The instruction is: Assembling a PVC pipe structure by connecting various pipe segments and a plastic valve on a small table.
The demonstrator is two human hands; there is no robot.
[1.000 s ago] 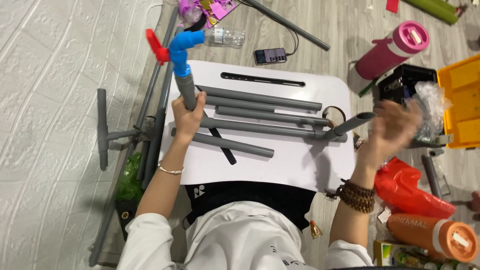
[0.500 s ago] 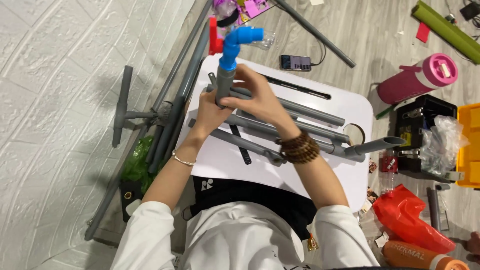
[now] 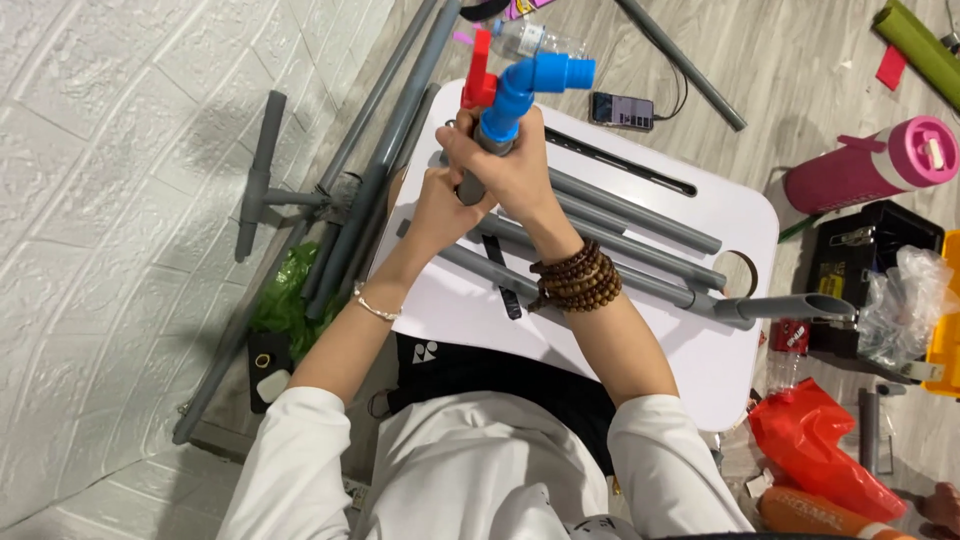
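A short grey pipe [image 3: 470, 188] stands nearly upright over a small white table [image 3: 700, 350]. It carries a blue elbow fitting [image 3: 530, 85] with a red tap handle [image 3: 480, 80] at its top. My left hand [image 3: 440, 210] grips the lower part of this pipe. My right hand [image 3: 510, 165], with a brown bead bracelet [image 3: 575, 280] on its wrist, wraps around the pipe just under the blue fitting. Several long grey pipes [image 3: 640, 215] lie across the table beneath my arms.
More grey pipes and a T-shaped piece [image 3: 262, 170] lie on the floor at left. A phone [image 3: 620, 108] lies beyond the table. A pink bottle [image 3: 870, 170], a black box [image 3: 870, 255], plastic bags and a red bag [image 3: 810, 440] crowd the right.
My right hand came in from the far right and closed on the pipe below the blue fitting. The pipe assembly has stayed over the table in my left hand.
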